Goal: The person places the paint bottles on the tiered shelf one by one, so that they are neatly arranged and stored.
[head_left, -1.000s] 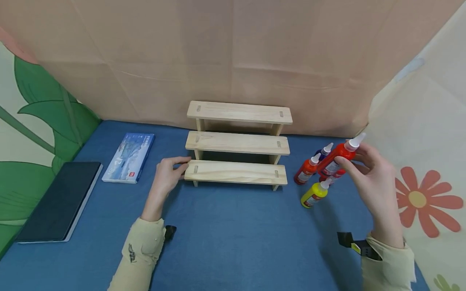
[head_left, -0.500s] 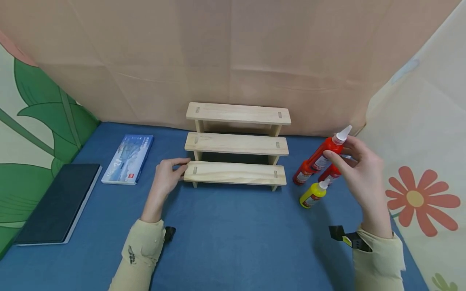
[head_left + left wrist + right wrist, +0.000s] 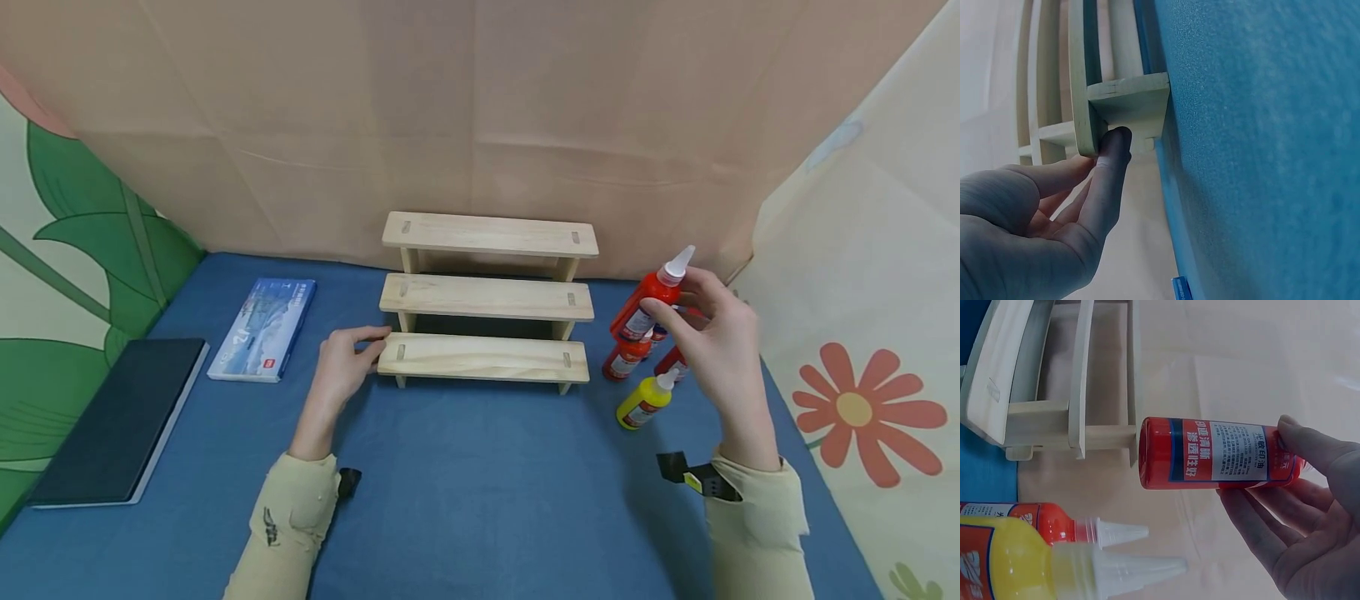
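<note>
My right hand (image 3: 720, 350) pinches a red ink bottle (image 3: 648, 300) with a white nozzle between thumb and fingers. It is raised over a cluster of bottles, tilted with its base toward the left. Below it stand an orange-red bottle (image 3: 621, 363), a yellow bottle (image 3: 643, 403) and another red bottle (image 3: 670, 363); a dark blue bottle (image 3: 659, 333) is mostly hidden. My left hand (image 3: 343, 367) grips the left end of the lowest step of a three-tier wooden shelf (image 3: 483, 357). The left wrist view has thumb and finger around that board's end (image 3: 1085, 134).
To the left, a blue-and-white box (image 3: 262, 329) lies on the blue tablecloth (image 3: 480, 492). A dark notebook (image 3: 123, 417) lies farther left. A beige cloth backdrop (image 3: 480, 108) rises right behind the shelf, and a flower-patterned panel (image 3: 900, 292) borders the right side.
My right hand has moved left with the red ink bottle, from over the back of the cluster to above the orange-red bottle. The left hand keeps its grip on the shelf.
</note>
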The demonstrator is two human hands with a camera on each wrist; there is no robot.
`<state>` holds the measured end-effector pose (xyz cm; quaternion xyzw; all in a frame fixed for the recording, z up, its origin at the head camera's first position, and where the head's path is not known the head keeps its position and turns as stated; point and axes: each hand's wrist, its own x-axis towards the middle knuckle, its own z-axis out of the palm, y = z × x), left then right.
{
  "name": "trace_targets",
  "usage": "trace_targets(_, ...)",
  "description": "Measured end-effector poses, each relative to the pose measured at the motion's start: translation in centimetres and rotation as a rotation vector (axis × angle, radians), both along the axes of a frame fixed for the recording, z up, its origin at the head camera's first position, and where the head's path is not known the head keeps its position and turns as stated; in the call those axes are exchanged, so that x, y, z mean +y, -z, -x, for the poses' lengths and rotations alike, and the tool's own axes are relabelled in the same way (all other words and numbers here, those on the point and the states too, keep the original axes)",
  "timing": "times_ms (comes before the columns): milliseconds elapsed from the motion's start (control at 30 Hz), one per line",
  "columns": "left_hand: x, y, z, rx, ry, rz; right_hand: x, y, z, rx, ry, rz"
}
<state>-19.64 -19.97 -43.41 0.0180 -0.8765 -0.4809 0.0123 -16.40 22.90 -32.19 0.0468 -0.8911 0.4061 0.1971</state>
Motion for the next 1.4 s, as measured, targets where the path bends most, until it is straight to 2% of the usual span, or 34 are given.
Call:
trace_targets(367,0.1,0.0,0.2,0.018,0.004,0.006,-0.8,0.1,0.8,0.002,-0.048,0.029)
trace_targets(767,0.0,0.0,0.1,0.002,0.006,-0.010,-1.7,0.4,1.6,0.003,-0.075,0.023)
trace_targets(1033,0.0,0.0,0.1,0.004,0.003,-0.005,-2.5,0.3,2.1,-0.019,-0.080,-0.001)
trace_targets(1400,0.1,0.0,0.0,-0.007,-0.006,-0.011,-3.3,-0.1,2.8,0.008,-0.091,-0.006)
